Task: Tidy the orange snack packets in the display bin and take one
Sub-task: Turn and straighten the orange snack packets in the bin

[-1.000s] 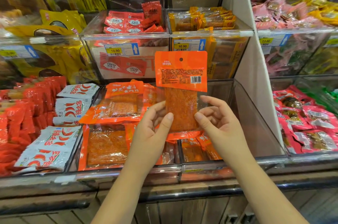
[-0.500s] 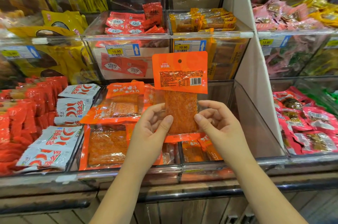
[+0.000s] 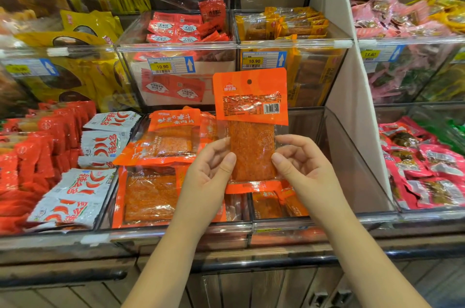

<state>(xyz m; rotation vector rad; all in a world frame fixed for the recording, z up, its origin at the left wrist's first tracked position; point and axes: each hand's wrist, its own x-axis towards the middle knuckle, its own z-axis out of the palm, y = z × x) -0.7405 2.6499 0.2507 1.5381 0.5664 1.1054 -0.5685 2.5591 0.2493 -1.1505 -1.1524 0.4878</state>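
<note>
I hold one orange snack packet (image 3: 251,111) upright above the clear display bin (image 3: 352,156), its back label with a barcode facing me. My left hand (image 3: 208,177) pinches its lower left edge between thumb and fingers. My right hand (image 3: 302,171) pinches the lower right edge the same way. In the bin lie more orange packets: one flat at the front left (image 3: 148,194), one tilted behind it (image 3: 171,139), and smaller ones (image 3: 271,204) under the held packet.
White chili packets (image 3: 75,197) and red packets (image 3: 22,169) fill the bins to the left. Pink and red packets (image 3: 427,169) lie in the right bin. Upper bins with 10.90 price tags (image 3: 166,66) stand behind. A white divider (image 3: 352,81) rises at right.
The packet has tilted a little, its top leaning slightly left. Both hands keep their pinch on its lower edges.
</note>
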